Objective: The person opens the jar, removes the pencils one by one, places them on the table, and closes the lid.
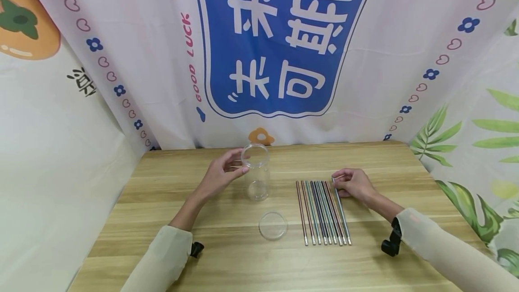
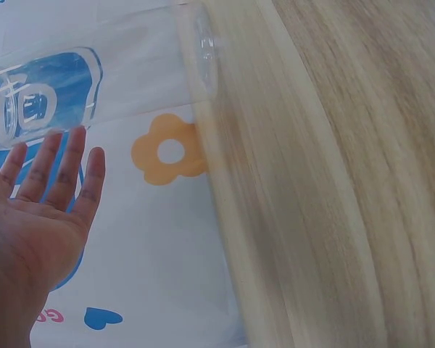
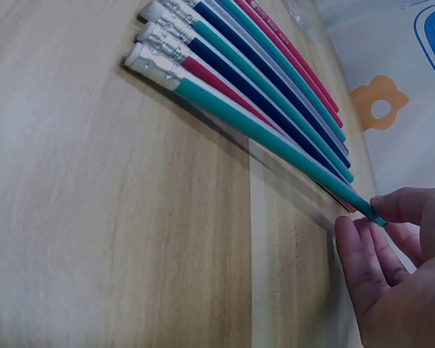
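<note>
A clear plastic jar (image 1: pixel 257 177) stands upright on the table with its mouth uncovered. At its left side is my left hand (image 1: pixel 225 169), fingers spread and fairly straight; in the left wrist view the fingertips of the left hand (image 2: pixel 47 210) lie close to the jar (image 2: pixel 141 72), and I cannot tell whether they touch. My right hand (image 1: pixel 353 184) pinches the far end of a green pencil (image 3: pixel 261 134) between thumb and fingers. This pencil is the rightmost of a row of several pencils (image 1: pixel 322 211) in red, green, dark blue and grey, their white erasers toward me.
A round clear lid (image 1: pixel 273 225) lies flat in front of the jar, left of the pencils. The wooden table (image 1: pixel 227 256) ends at the back against a printed curtain (image 1: pixel 170 57). Black wrist mounts (image 1: pixel 391 240) sit by both sleeves.
</note>
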`<state>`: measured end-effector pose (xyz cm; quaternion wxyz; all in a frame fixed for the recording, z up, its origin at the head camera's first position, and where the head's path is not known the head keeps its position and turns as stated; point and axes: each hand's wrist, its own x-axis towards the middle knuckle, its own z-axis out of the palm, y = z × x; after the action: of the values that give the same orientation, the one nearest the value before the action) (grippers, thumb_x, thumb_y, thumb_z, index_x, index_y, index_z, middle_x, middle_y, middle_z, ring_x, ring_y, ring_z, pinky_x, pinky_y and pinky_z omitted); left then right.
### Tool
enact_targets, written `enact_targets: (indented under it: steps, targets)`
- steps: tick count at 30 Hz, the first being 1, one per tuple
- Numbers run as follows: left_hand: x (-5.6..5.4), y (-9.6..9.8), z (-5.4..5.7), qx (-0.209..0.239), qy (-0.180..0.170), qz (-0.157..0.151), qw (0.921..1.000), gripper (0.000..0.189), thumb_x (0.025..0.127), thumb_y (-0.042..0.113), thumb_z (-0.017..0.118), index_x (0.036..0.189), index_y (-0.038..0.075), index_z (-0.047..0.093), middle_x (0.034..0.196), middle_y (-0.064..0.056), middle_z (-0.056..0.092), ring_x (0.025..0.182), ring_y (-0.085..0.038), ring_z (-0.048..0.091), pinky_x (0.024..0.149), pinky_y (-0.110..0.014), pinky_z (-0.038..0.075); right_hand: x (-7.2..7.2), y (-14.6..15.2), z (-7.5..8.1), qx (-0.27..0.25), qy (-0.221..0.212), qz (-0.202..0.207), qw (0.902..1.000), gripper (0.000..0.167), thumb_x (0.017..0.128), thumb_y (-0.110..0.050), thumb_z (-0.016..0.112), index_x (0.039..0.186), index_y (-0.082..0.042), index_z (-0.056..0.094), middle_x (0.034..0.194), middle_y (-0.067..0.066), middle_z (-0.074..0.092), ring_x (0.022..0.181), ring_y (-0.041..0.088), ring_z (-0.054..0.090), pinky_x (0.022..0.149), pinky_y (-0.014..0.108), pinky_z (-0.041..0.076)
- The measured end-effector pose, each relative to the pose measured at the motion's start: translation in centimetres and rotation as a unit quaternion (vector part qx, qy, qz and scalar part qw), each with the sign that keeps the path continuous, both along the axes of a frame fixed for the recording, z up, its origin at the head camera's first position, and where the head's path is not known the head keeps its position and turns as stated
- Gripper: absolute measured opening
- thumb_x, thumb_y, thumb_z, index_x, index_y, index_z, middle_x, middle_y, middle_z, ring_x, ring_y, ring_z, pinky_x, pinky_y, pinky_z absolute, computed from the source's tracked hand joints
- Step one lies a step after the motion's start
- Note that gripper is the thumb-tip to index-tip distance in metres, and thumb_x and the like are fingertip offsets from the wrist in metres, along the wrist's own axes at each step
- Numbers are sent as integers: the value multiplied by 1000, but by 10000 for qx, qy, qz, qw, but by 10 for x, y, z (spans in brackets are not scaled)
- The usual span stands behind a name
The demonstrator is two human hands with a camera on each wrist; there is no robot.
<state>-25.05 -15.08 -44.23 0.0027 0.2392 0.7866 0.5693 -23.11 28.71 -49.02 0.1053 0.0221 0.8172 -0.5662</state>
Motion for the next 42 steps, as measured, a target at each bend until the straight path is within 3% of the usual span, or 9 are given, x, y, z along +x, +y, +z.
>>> enact_targets:
  steps: [9,14,24,34,42]
  targets:
    - [1,0,0,31,-2,-14,10000,53,98,17,78,147,12,58,141,-22,66,121,-32,70,101,-38,60,-4,1,-6,106,101,-46,9999,34,93,5,76,124,13,65,95,13,76,79,15,72,71,30,66]
    - [1,0,-1,10,34,-4,10000,53,99,17,78,147,12,58,140,-16,68,121,-32,70,102,-38,60,-5,-1,-5,280,189,-21,9994,31,93,5,75,122,13,67,91,9,76,78,14,73,71,27,66]
    - [0,-1,-1,25,21,-2,10000,53,99,17,78,147,12,58,141,-25,65,121,-33,70,102,-39,60,-5,-4,-6,692,415,172,9966,26,93,4,75,117,11,71,95,16,74,80,18,73,70,28,66]
    - [0,-1,-1,12,3,15,10000,53,99,17,78,147,12,58,141,-22,66,121,-32,70,101,-36,60,-6,-6,-9,913,568,164,9941,19,92,6,73,111,10,72,90,13,74,77,17,73,67,26,65]
    - [1,-1,-1,-19,-7,20,10000,53,98,19,78,147,13,58,140,-18,67,120,-31,70,101,-35,60,-5,-6,-5,843,585,238,9944,19,95,6,72,112,11,71,96,17,74,79,20,74,67,29,66]
